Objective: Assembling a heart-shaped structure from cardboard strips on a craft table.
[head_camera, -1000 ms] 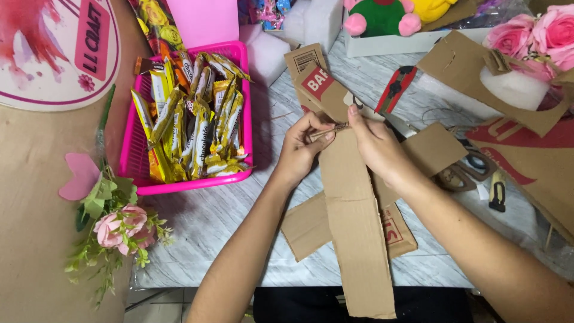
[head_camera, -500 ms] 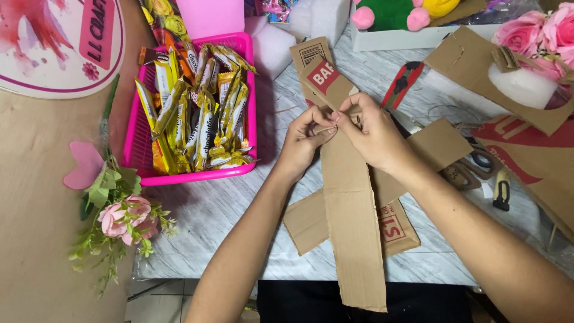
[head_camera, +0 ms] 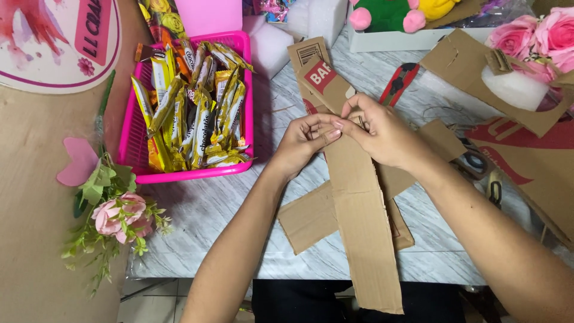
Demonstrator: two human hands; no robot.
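At frame centre, left hand (head_camera: 302, 143) and right hand (head_camera: 379, 134) pinch fingertips on a long cardboard strip (head_camera: 359, 209): likely light, stiff, creasable, best gripped by its edges.

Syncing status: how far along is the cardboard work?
Done: cardboard strips lie cut and crossed on the table. In hand: left hand and right hand pinch together over the long strip. Left: wrapped bars sit untouched in the pink basket.

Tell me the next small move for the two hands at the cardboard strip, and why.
Probably press the long cardboard strip flat with the left hand while the right hand finishes its pinch. Both hands' fingertips meet at one spot over the strip, which lies loose across another cardboard piece, its near end overhanging the table edge.
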